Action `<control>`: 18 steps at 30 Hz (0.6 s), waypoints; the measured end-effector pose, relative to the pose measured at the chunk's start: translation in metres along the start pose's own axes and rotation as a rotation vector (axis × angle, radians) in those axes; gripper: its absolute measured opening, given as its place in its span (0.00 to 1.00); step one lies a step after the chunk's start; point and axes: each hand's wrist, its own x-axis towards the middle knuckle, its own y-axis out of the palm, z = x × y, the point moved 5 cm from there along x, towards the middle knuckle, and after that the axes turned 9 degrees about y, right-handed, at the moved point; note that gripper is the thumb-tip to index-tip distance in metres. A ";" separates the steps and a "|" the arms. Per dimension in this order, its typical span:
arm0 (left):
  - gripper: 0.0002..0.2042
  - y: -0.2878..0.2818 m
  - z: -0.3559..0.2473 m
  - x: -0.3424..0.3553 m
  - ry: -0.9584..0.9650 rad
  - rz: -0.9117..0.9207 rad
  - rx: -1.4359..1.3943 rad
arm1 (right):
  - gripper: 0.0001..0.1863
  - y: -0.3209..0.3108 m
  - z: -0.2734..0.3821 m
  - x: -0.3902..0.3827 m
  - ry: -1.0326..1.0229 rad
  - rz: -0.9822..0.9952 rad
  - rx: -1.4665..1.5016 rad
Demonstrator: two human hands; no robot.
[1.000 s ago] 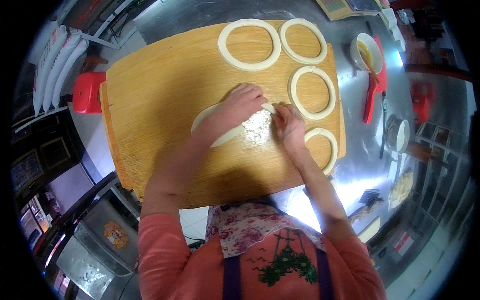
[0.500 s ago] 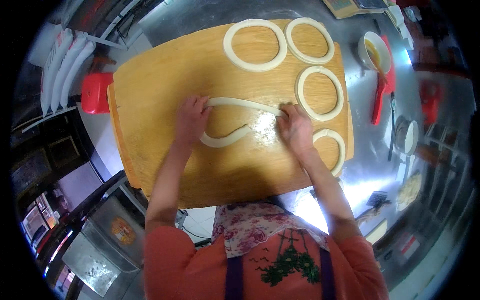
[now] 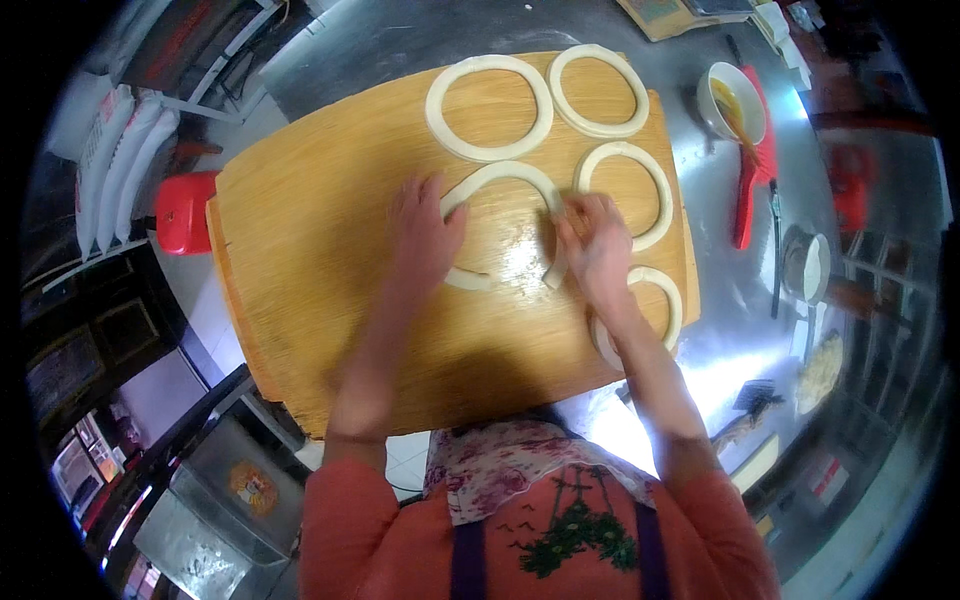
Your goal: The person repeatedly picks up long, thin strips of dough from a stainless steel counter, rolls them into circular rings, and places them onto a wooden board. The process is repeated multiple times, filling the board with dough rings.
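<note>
A pale dough strip (image 3: 507, 171) lies on the wooden board (image 3: 305, 215) in an open loop, arched at the top, with its two loose ends apart on the side nearest the person. The left hand (image 3: 428, 228) is over the left side of the loop, its fingers slightly bent and the thumb at the dough; the hand hides part of the strip, so I cannot tell whether it is gripped. The right hand (image 3: 596, 250) is at the right side, fingers curled in close and touching the strip, with one loose end showing below them; how firmly they hold it I cannot tell. Four dough rings (image 3: 541, 125) lie along the far and right parts of the board: two side by side beyond the loop, one just right of it beside the right hand, and one nearer the person, partly hidden by the right wrist. The board rests on a metal desk (image 3: 712, 300). To its right, on the desk, a white bowl (image 3: 712, 118) of yellow liquid stands beside a long red thing (image 3: 745, 208), and a small pot (image 3: 801, 268) sits nearer the person.
</note>
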 end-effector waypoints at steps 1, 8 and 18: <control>0.15 -0.002 0.004 -0.009 -0.053 0.071 0.029 | 0.16 0.005 0.012 0.011 -0.129 -0.045 -0.090; 0.18 0.009 0.015 -0.003 -0.106 0.117 0.027 | 0.16 0.043 -0.011 0.055 -0.198 0.130 -0.337; 0.36 -0.021 0.000 -0.070 -0.349 0.111 -0.054 | 0.22 0.061 0.054 0.032 -0.523 0.226 -0.010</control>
